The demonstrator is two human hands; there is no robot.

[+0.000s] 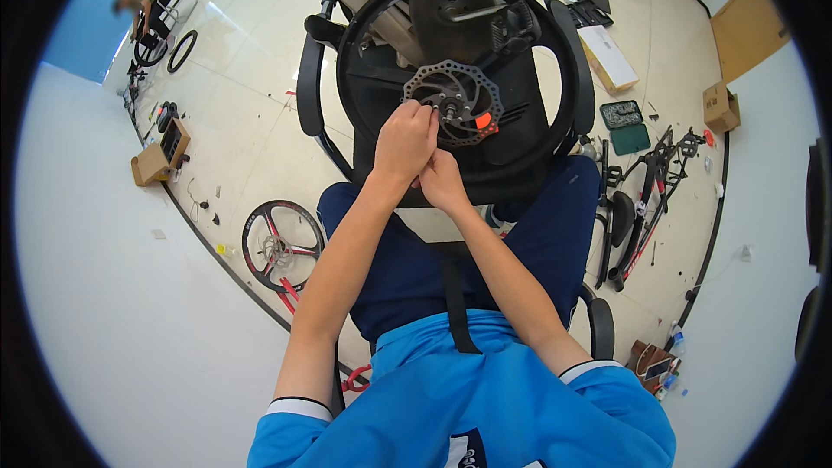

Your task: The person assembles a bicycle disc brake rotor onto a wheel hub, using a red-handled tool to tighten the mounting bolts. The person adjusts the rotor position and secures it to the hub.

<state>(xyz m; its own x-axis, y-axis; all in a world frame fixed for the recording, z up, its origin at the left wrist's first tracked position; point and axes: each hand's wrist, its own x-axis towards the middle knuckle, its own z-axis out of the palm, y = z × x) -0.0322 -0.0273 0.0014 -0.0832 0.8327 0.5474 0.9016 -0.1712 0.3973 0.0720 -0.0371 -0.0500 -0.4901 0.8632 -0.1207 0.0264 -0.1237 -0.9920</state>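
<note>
Wheel [348,78] located at upper centre of the frame, lying on the seat of the black chair [507,178]; its brake disc [418,87] faces up, with an orange piece [484,121] at the disc's lower right. The left hand [405,143] has its fingers curled over the disc's lower-left edge, close to the hub [451,110]. The right hand [444,180] is also curled, directly below and against the left. Whether either hand grips a part cannot be told; the fingertips are hidden.

Risks, in the inspector's judgement:
- The wheel's rim reaches the armrests at both sides; uneven pressure near the hub could rock or slide it.
- Bare fingers on the disc could leave grease on the braking face, and a slip could cut skin on its toothed edge.
- A small part, if let go, could drop past the seat's front edge to the floor [234,134] and be lost.
</note>
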